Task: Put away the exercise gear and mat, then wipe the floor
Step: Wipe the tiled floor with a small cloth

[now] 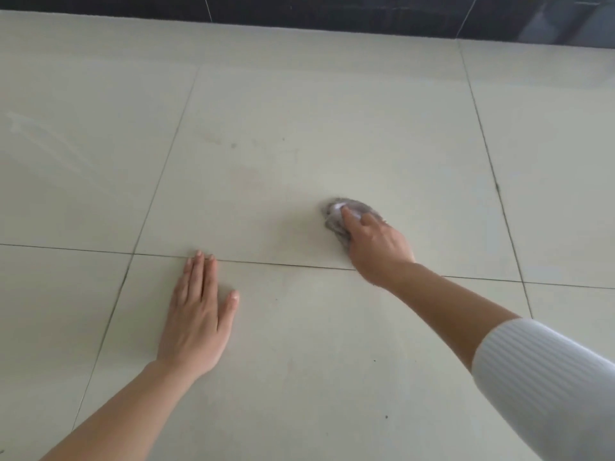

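got my left hand [196,314] flat on the floor [299,111] to prop myself up while my right hand [376,244] grips the rag [336,224] just ahead of it, scrubbing

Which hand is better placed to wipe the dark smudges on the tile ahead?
Right. The right hand grips the grey cloth against the floor; the left hand lies flat on it, fingers straight, holding nothing.

soft, even light, fairly bright. the pale floor [299,111] carries a whitish sheen at its far left and only a faint shade beside my left hand [196,314]. my right hand [376,244] and the grey cloth [334,224] under its fingers [347,214] are motion-blurred; the whole view is slightly soft.
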A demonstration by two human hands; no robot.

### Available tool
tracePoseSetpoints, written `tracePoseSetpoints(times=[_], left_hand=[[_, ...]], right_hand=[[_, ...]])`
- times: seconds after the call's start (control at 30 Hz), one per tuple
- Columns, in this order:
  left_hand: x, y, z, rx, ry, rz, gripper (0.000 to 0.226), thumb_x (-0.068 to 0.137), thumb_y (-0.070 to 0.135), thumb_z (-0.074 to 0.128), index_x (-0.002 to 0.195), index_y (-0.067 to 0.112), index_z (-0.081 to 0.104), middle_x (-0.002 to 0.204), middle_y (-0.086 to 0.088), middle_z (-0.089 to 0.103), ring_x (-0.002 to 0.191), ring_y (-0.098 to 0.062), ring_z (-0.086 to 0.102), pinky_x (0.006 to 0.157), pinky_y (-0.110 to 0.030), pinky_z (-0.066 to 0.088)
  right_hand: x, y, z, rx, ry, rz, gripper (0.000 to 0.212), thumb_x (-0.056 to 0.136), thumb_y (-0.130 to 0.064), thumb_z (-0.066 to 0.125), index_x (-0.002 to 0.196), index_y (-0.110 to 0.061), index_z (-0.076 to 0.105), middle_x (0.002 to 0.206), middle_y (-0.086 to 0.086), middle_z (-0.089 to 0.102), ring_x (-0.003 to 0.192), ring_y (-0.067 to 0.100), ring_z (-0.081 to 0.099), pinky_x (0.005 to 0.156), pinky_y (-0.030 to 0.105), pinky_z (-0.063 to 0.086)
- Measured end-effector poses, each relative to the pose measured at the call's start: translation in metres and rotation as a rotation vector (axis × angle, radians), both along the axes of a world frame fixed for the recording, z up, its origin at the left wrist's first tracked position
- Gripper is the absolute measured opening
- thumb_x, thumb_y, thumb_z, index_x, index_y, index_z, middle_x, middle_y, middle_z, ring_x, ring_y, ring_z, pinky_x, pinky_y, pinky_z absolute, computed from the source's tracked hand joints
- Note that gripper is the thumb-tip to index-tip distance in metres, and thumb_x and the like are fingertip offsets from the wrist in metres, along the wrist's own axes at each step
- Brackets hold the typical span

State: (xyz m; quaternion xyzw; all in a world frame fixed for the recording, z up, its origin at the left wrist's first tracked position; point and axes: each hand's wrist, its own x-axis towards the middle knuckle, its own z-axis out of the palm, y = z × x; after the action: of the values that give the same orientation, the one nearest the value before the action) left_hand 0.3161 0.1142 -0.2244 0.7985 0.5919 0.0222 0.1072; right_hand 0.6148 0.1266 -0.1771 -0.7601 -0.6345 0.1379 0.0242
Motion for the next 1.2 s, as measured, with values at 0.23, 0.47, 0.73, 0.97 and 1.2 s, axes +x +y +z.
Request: tracePoseSetpoints(times=[0.23, 0.47, 0.73, 0.97, 1.2], left_hand=[[-0.014, 0.034, -0.002, 0.070, -0.051, 0.109, 0.070, 0.095, 0.043, 0.020, 0.148, -0.003, 0.023, 0.156, -0.022, 0.019, 0.146, -0.032, 0.014, 0.119, -0.044, 0.013], [-0.002, 0.091, 0.001, 0.123, -0.063, 0.095, 0.071, 0.093, 0.046, 0.013, 0.149, 0.002, 0.024, 0.158, -0.016, 0.017, 0.147, -0.028, 0.012, 0.119, -0.040, 0.009], [-0.009, 0.153, -0.004, 0.121, -0.037, 0.116, 0.068, 0.093, 0.043, 0.016, 0.149, 0.006, 0.026, 0.158, -0.016, 0.018, 0.147, -0.028, 0.014, 0.119, -0.042, 0.010], [-0.008, 0.163, -0.010, 0.166, -0.067, 0.157, 0.066, 0.093, 0.043, 0.020, 0.148, 0.007, 0.029, 0.156, -0.016, 0.024, 0.145, -0.028, 0.018, 0.119, -0.041, 0.015], [-0.007, 0.162, -0.004, 0.176, -0.132, 0.170, 0.060, 0.094, 0.034, 0.022, 0.144, 0.005, 0.038, 0.153, -0.017, 0.031, 0.144, -0.027, 0.025, 0.118, -0.041, 0.019]], right_hand=[[-0.109, -0.083, -0.011, 0.070, 0.085, 0.894, 0.070, 0.063, -0.036, 0.074, 0.130, -0.025, 0.056, 0.092, -0.007, 0.062, 0.078, 0.016, 0.062, 0.061, 0.023, 0.046], [-0.063, -0.025, -0.021, 0.196, -0.016, 0.675, 0.069, 0.060, -0.027, 0.075, 0.127, -0.024, 0.059, 0.088, 0.000, 0.066, 0.071, 0.023, 0.066, 0.053, 0.025, 0.047], [0.073, 0.101, -0.015, 0.059, -0.150, -0.220, 0.052, 0.100, -0.034, 0.035, 0.150, -0.035, 0.021, 0.145, 0.009, 0.042, 0.124, 0.036, 0.048, 0.094, 0.041, 0.042], [0.023, 0.158, -0.012, 0.082, -0.099, -0.074, 0.049, 0.098, -0.033, 0.036, 0.146, -0.031, 0.028, 0.144, 0.006, 0.044, 0.121, 0.034, 0.050, 0.087, 0.038, 0.043], [-0.081, 0.085, -0.016, 0.198, 0.030, 0.859, 0.058, 0.074, -0.023, 0.073, 0.130, -0.015, 0.058, 0.086, 0.006, 0.064, 0.067, 0.028, 0.063, 0.052, 0.028, 0.047]])
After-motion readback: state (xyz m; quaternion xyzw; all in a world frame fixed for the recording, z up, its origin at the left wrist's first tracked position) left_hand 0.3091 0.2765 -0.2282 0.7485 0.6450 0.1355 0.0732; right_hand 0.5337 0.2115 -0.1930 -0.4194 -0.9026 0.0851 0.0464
